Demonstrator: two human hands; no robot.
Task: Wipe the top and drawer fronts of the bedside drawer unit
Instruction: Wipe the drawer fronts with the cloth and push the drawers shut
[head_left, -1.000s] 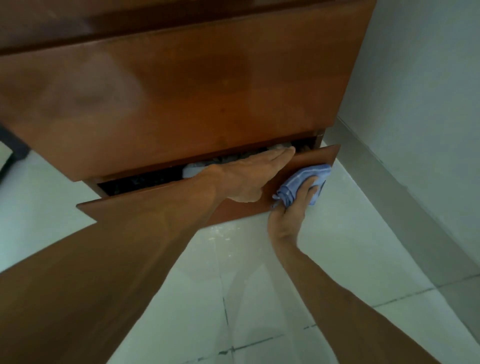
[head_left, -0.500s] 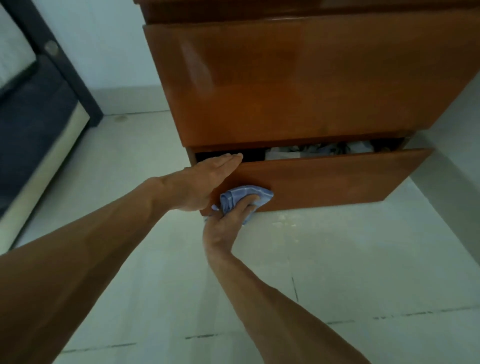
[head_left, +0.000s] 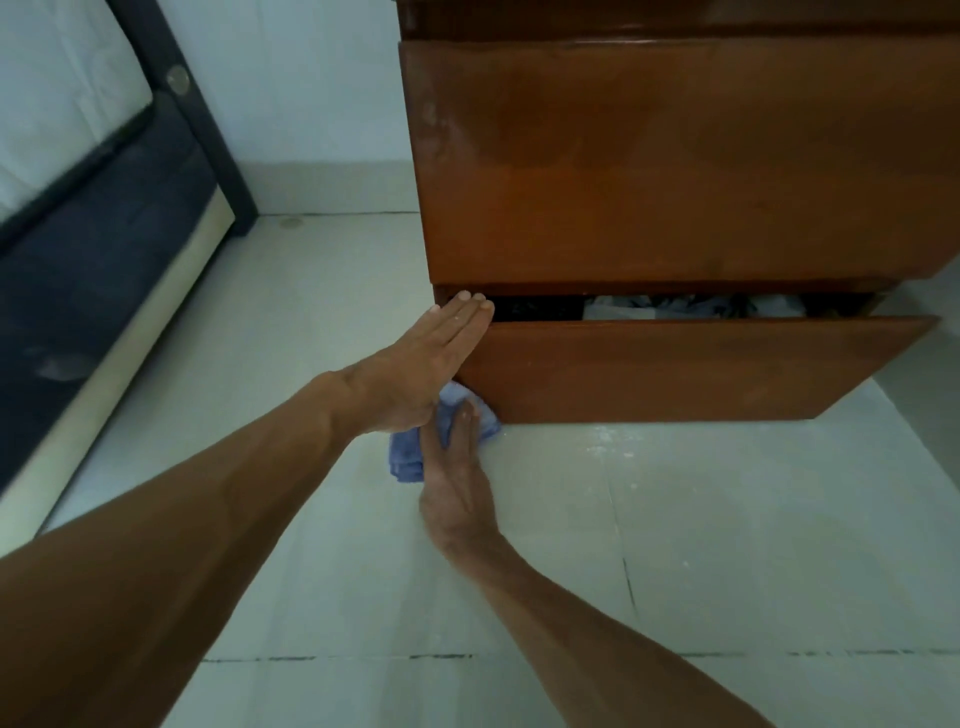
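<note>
The brown wooden bedside drawer unit (head_left: 649, 156) fills the upper right. Its bottom drawer (head_left: 675, 369) is pulled partly out, with clutter showing in the gap above its front. My left hand (head_left: 421, 364) lies flat, fingers straight, against the left end of that drawer front, fingertips at its top edge. My right hand (head_left: 457, 483) presses a folded blue cloth (head_left: 415, 452) against the lower left corner of the drawer front, just above the floor. The left hand hides part of the cloth.
Pale floor tiles (head_left: 675, 545) stretch in front of the unit, with whitish specks near the drawer. A dark bed frame (head_left: 104, 249) with a mattress stands at the left. A light wall with a skirting board (head_left: 322, 189) runs behind.
Both hands and the cloth have slid from the right end of the bottom drawer front to its left corner, and the cloth sits lower. The view has swung left, showing the bed.
</note>
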